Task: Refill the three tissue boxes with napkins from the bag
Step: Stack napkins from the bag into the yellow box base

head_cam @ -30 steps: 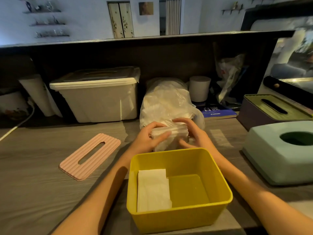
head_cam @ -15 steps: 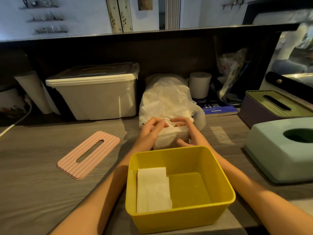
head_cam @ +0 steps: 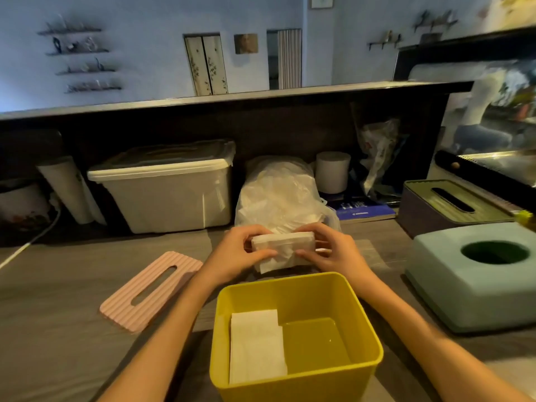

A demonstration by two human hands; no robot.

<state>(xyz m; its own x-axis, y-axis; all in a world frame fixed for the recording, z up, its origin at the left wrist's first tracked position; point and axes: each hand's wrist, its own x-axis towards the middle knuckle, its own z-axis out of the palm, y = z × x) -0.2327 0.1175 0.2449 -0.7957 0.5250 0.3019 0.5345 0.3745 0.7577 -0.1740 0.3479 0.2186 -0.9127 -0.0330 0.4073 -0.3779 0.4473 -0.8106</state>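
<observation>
Nearest the camera, yellow box (head_cam: 295, 338) is seen open w/ few napkins (head_cam: 256, 346) inside, fresh stack (head_cam: 282, 247) gripped by left hand (head_cam: 235, 256) & right hand (head_cam: 333, 253) before bag (head_cam: 278, 192); green box (head_cam: 475, 274) & olive-lidded box (head_cam: 452, 204) judged outstanding.

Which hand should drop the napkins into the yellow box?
Probably right. Both hands hold the napkin stack, but the yellow box's bare floor lies on the right.
</observation>
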